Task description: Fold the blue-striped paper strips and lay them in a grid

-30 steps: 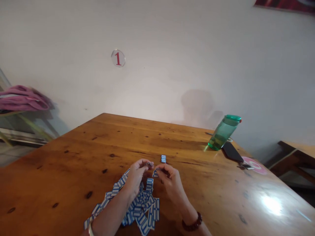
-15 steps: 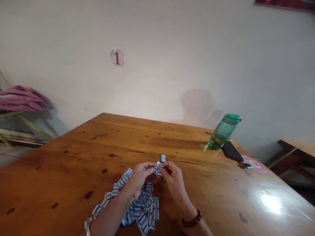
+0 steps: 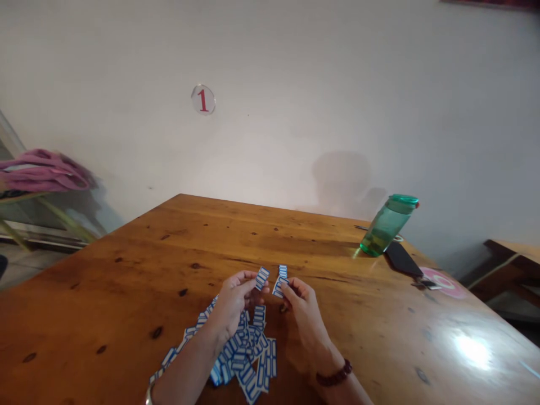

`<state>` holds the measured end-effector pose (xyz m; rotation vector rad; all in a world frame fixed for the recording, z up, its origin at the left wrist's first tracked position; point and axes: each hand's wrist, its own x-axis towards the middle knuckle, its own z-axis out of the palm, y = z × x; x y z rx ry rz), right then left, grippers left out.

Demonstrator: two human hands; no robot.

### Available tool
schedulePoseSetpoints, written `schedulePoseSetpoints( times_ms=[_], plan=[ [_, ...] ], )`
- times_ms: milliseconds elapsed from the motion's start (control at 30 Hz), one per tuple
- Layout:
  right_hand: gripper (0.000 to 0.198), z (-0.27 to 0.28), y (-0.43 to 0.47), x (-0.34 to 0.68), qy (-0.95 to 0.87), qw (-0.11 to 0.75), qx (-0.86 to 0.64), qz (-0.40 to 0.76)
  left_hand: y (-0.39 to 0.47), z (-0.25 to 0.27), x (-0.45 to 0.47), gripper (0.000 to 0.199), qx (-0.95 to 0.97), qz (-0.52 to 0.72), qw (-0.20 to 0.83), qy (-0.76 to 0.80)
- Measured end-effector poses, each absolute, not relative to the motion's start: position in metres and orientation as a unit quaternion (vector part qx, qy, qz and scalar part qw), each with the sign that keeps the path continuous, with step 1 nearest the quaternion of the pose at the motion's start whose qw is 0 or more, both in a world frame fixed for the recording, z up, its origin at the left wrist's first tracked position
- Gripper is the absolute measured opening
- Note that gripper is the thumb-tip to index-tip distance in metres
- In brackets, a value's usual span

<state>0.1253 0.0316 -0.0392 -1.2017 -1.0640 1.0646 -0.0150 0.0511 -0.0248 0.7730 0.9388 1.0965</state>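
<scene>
My left hand (image 3: 233,298) pinches a small sheet of blue-bordered label stickers (image 3: 262,277) between thumb and fingers, raised and tilted. Just to the right, my right hand (image 3: 305,308) grips a second label sheet (image 3: 279,287) by its edge. The two held sheets are apart. Directly behind the right one, a small stack of label sheets (image 3: 283,270) lies on the table, partly covered; how many it holds I cannot tell. Below my left hand spreads a loose heap of the same label sheets (image 3: 238,357), partly hidden by my left forearm.
A green bottle (image 3: 388,225) stands on the wooden table (image 3: 139,270) at the back right. Near it lie a black phone (image 3: 403,260), a pink round disc (image 3: 451,284) and a small metallic item. Pink cloth (image 3: 46,171) rests on a stand at far left.
My hands have drawn apart. The label sheets that were together between both hands are now separate, one in each hand. The view has shifted slightly.
</scene>
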Motion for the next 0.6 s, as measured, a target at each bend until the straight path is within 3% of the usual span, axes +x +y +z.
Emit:
schedulePoseSetpoints(
  times_ms=[167, 367, 600],
  plan=[
    [0.022, -0.042, 0.031, 0.120, -0.484, 0.552, -0.509, 0.450, 0.054, -0.024, -0.030, 0.011, 0.342, 0.541, 0.626, 0.446],
    [0.017, -0.049, 0.032, 0.114, -0.479, 0.571, -0.519, 0.419, 0.043, -0.029, -0.020, 0.017, 0.401, 0.479, 0.636, 0.453],
    [0.018, -0.047, 0.031, 0.112, -0.447, 0.581, -0.483, 0.478, 0.039, -0.032, -0.008, 0.018, 0.435, 0.450, 0.598, 0.501]
  ],
)
